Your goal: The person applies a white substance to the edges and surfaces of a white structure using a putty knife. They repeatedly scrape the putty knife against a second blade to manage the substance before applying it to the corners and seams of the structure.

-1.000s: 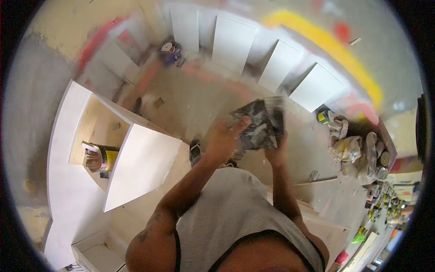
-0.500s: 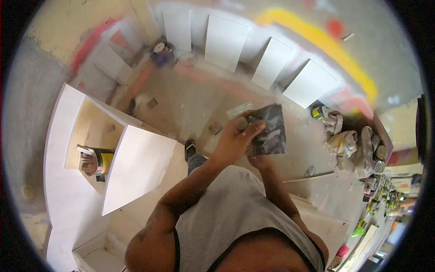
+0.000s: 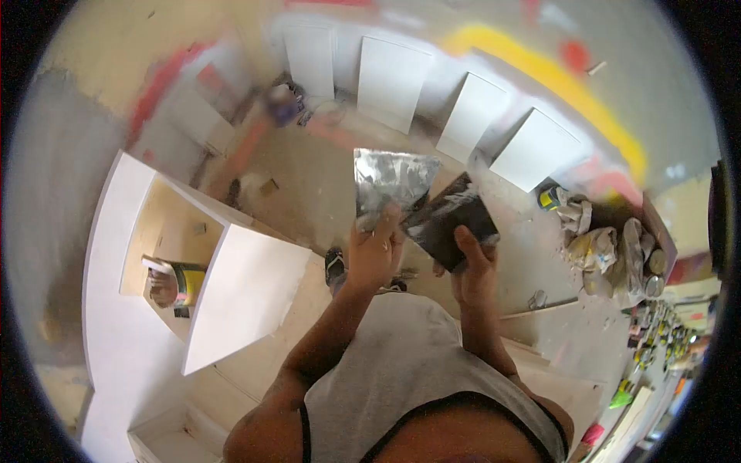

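In front of my body, my left hand [image 3: 375,247] grips a flat, light grey, shiny sheet [image 3: 394,179] smeared with white. Fingers of my right hand [image 3: 475,266] are wrapped round the lower edge of a dark rectangular sheet [image 3: 454,220] with pale smudges. The two sheets are side by side, and the dark one's left corner meets or overlaps the lighter one's lower right. What lies behind the sheets is hidden.
White panels [image 3: 392,81] lean along the far wall. At the left, a white cabinet [image 3: 243,289] holds a yellow-and-black can [image 3: 187,284]. Bags [image 3: 594,251] and a can [image 3: 549,199] lie at the right. A dusty floor [image 3: 309,166] spreads ahead.
My hands have moved apart. The lighter sheet now shows on the left, in my left hand, while the dark sheet has tilted and is held by my right hand. The view has shifted slightly.
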